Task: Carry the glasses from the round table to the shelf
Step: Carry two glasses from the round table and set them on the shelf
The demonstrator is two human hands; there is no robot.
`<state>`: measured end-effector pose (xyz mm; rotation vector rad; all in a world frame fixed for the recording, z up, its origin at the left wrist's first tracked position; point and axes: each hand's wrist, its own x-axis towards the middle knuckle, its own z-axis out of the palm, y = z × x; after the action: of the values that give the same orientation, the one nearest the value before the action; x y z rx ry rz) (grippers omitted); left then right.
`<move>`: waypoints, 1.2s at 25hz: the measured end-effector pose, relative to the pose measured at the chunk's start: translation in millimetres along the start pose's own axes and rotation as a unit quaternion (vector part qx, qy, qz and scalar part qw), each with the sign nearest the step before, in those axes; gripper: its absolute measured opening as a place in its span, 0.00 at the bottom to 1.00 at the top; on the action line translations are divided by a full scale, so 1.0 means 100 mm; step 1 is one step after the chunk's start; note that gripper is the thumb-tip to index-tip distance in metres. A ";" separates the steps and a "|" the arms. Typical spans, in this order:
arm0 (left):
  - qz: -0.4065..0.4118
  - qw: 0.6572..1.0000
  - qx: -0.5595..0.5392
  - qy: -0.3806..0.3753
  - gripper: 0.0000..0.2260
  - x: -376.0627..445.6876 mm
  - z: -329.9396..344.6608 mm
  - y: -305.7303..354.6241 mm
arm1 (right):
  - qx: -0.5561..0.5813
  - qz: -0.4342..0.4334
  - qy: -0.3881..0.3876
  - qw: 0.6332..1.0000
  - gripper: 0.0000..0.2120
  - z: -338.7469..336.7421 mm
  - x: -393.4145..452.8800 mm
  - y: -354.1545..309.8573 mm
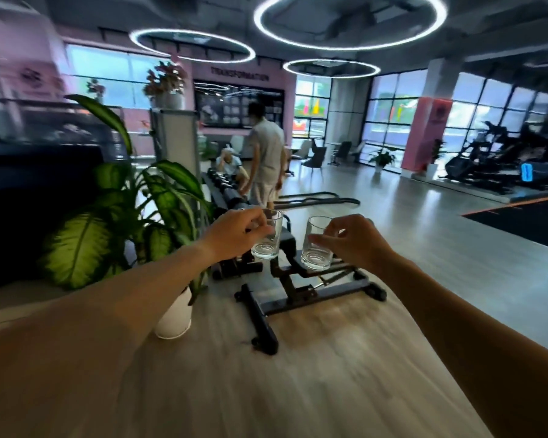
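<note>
Two clear, empty, straight-sided drinking glasses are in the air, side by side and apart, above the floor. The left glass (pixel 267 237) is pinched near its rim by the left hand (pixel 234 233); the right glass (pixel 318 243) likewise by the right hand (pixel 358 240). Neither round table nor shelf is visible. Just below lies a black metal bench frame (pixel 298 292), with a leafy green potted plant (pixel 124 216) to the left. The carry should go best with both glasses level, kept apart, and steered around the frame.

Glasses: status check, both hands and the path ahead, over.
Left hand gripping left glass, right hand gripping right glass, both upright, empty. Mid-carry, shelf not identified. Black bench frame and potted plant close ahead.
</note>
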<state>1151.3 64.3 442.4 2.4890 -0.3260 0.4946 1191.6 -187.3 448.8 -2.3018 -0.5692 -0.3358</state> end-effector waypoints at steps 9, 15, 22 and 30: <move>-0.170 0.973 0.065 0.145 0.08 0.62 -0.67 -1.21 | 0.086 -0.159 -0.116 0.977 0.16 1.11 2.14 -0.28; -0.264 0.937 0.092 0.209 0.09 0.41 -1.30 -1.90 | 0.142 -0.236 -0.205 0.939 0.19 2.14 2.91 -1.02; -0.323 0.899 0.144 0.259 0.08 -0.15 -2.21 -3.02 | 0.168 -0.304 -0.258 0.902 0.18 3.45 3.37 -2.25; -0.348 0.884 0.156 0.271 0.08 -0.45 -3.17 -4.41 | 0.183 -0.344 -0.281 0.877 0.18 4.69 3.91 -3.52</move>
<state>1170.5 609.0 450.6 2.3984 0.9018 0.9336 1392.2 487.3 485.1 -1.7352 -1.6067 0.1348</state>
